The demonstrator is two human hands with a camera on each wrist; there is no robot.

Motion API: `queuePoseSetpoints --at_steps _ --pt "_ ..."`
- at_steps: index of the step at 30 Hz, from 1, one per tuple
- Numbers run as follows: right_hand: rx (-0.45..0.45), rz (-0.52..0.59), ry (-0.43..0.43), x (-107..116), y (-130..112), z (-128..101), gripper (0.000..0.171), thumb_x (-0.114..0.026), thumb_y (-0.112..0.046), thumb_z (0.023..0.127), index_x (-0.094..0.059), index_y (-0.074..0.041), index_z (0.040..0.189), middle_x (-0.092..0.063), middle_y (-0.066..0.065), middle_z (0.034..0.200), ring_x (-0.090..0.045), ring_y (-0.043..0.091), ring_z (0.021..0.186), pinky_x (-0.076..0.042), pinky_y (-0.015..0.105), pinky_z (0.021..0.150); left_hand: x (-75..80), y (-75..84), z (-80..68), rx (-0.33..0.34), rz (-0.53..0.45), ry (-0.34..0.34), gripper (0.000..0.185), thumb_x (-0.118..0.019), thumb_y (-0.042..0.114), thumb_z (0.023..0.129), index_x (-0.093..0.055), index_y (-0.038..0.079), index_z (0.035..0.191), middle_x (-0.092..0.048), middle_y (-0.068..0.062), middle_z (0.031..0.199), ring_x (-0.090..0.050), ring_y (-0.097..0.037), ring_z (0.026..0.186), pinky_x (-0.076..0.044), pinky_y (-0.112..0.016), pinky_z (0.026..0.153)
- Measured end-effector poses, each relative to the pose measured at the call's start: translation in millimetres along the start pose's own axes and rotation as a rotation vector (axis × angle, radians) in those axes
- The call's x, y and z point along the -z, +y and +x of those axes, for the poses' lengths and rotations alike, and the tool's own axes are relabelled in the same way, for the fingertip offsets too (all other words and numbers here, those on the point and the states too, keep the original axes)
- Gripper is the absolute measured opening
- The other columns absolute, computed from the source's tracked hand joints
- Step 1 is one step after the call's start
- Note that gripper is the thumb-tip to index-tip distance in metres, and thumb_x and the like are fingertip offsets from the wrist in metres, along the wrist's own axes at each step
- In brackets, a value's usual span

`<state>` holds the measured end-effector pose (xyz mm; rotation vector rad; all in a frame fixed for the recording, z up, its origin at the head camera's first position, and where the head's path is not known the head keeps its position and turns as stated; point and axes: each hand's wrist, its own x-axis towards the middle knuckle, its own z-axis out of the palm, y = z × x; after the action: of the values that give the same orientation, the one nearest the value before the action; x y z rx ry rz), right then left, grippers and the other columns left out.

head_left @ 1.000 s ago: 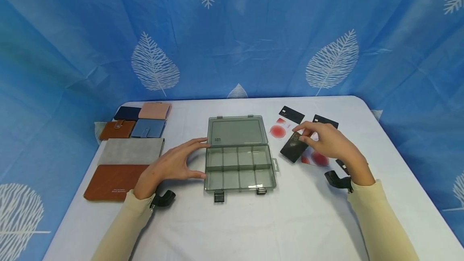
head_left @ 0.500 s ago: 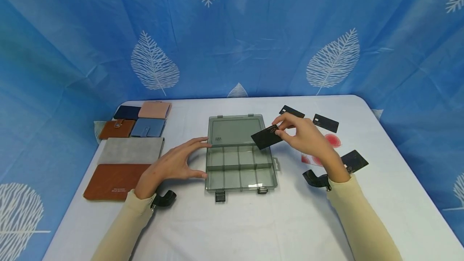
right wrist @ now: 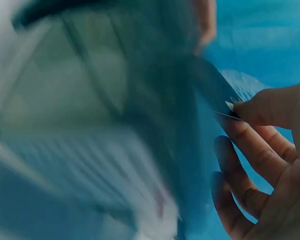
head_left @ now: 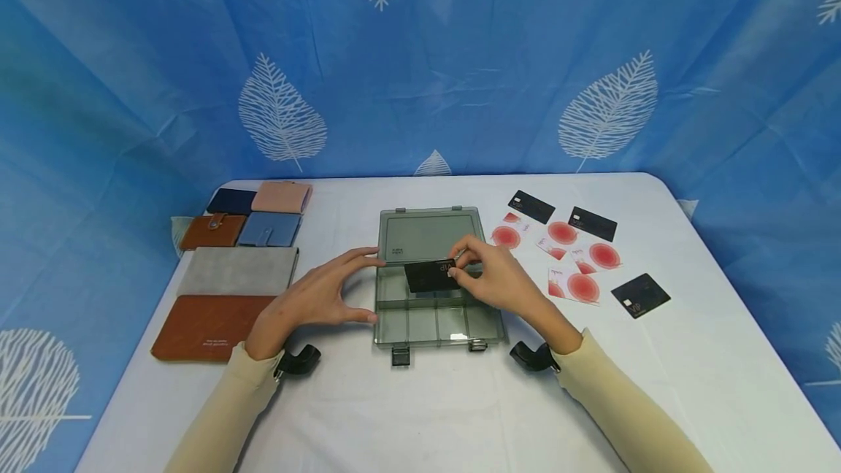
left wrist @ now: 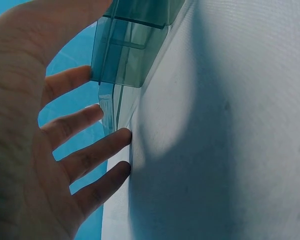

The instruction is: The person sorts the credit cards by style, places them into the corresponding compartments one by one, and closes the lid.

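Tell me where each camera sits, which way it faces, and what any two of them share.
Head: worn high, facing forward and down at the table; both hands and sleeves show.
Left wrist: beside the left hand, looking along its fingers at the clear organizer box.
Right wrist: under the right hand, blurred, facing the pinched black card.
Shared: head and left wrist both show the box.

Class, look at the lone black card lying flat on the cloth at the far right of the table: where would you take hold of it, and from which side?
The black card lies flat and thin on the white tablecloth, apart from the red-and-white cards. Probably best to pinch it across its short edges from above, sliding a fingertip under its near right corner, which points toward open cloth. Coming from the right avoids disturbing its neighbours.
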<state>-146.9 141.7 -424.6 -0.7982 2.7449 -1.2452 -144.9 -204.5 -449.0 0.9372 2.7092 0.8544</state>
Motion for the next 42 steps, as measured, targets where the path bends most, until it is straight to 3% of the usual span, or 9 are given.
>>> queuePoseSetpoints --at_steps 3,10,14,15,21,25,29,34,42 --pt "-0.001 -0.014 -0.015 -12.3 -2.1 -0.8 0.020 -0.079 -0.011 0.098 -0.069 -0.013 0.115 -0.081 0.000 0.098 -0.040 0.007 0.052 -0.030 0.024 0.051 -0.4 0.0 0.2 -0.001 0.003 0.000 0.091 -0.096 0.052 0.078 -0.057 0.024 0.156 -0.040 -0.007 0.171 -0.043 -0.036 0.155 -0.044 -0.066 0.115" --pt "0.036 -0.100 -0.019 -32.0 -4.3 -2.2 0.020 -0.079 -0.012 0.099 -0.071 -0.014 0.117 -0.081 -0.001 0.100 -0.065 0.009 0.072 -0.039 0.028 0.057 -2.5 -0.8 0.3 -0.010 0.014 0.010 0.091 -0.096 0.054 0.078 -0.056 0.025 0.155 -0.040 -0.007 0.171 -0.044 -0.036 0.154 -0.045 -0.066 0.114" --pt "0.065 -0.183 -0.005 -38.2 -6.5 -3.5 0.019 -0.078 -0.012 0.100 -0.073 -0.016 0.117 -0.080 -0.002 0.103 -0.073 0.017 0.089 -0.053 0.033 0.065 -2.7 -1.0 0.3 -0.011 0.016 0.014 0.091 -0.095 0.055 0.078 -0.056 0.026 0.155 -0.040 -0.006 0.171 -0.044 -0.035 0.154 -0.045 -0.066 0.114" --pt "0.073 -0.206 -0.006 -39.3 -6.9 -3.9 0.018 -0.078 -0.012 0.100 -0.074 -0.016 0.118 -0.080 -0.001 0.105 -0.074 0.019 0.094 -0.058 0.037 0.073 -2.8 -1.0 0.2 -0.010 0.015 0.013 0.092 -0.095 0.055 0.078 -0.056 0.025 0.155 -0.040 -0.006 0.171 -0.043 -0.035 0.155 -0.045 -0.065 0.114" --pt "0.141 -0.305 -0.042 -43.6 -7.0 -5.7 0.025 -0.074 -0.021 0.104 -0.075 -0.011 0.128 -0.073 0.005 0.125 -0.072 0.023 0.113 -0.060 0.045 0.095 -3.3 -0.5 -0.3 -0.003 0.011 0.009 0.092 -0.096 0.054 0.078 -0.056 0.024 0.156 -0.040 -0.007 0.171 -0.043 -0.036 0.155 -0.045 -0.066 0.115" --pt "0.207 -0.345 -0.077 -43.8 -6.8 -6.6 0.036 -0.072 -0.028 0.106 -0.072 -0.009 0.137 -0.065 0.008 0.130 -0.070 0.023 0.113 -0.060 0.041 0.090 -3.1 -1.0 -0.1 0.000 0.010 0.007 0.092 -0.096 0.054 0.078 -0.056 0.024 0.156 -0.039 -0.007 0.171 -0.043 -0.036 0.155 -0.045 -0.066 0.114" --pt "0.234 -0.368 -0.107 -42.3 -7.4 -7.5 0.043 -0.070 -0.033 0.107 -0.069 -0.009 0.143 -0.064 0.009 0.136 -0.067 0.024 0.122 -0.059 0.043 0.098 -3.4 -1.2 0.6 0.004 0.009 0.007 0.092 -0.096 0.054 0.078 -0.055 0.024 0.156 -0.039 -0.006 0.171 -0.043 -0.037 0.155 -0.044 -0.067 0.114" --pt "0.237 -0.398 -0.182 -39.9 -7.9 -8.1 0.043 -0.065 -0.037 0.110 -0.069 -0.010 0.144 -0.064 0.013 0.144 -0.062 0.031 0.132 -0.054 0.050 0.109 -3.8 -0.7 1.4 0.010 0.007 0.003 0.093 -0.096 0.053 0.078 -0.055 0.024 0.156 -0.039 -0.007 0.171 -0.042 -0.036 0.155 -0.044 -0.067 0.115" --pt "0.250 -0.483 -0.263 -38.9 -9.1 -12.1 0.047 -0.056 -0.041 0.113 -0.071 -0.008 0.143 -0.061 0.015 0.150 -0.059 0.035 0.136 -0.049 0.051 0.113 -4.7 -0.1 0.5 0.010 0.002 0.007 0.092 -0.096 0.053 0.078 -0.056 0.024 0.156 -0.039 -0.006 0.171 -0.042 -0.036 0.155 -0.043 -0.066 0.115"
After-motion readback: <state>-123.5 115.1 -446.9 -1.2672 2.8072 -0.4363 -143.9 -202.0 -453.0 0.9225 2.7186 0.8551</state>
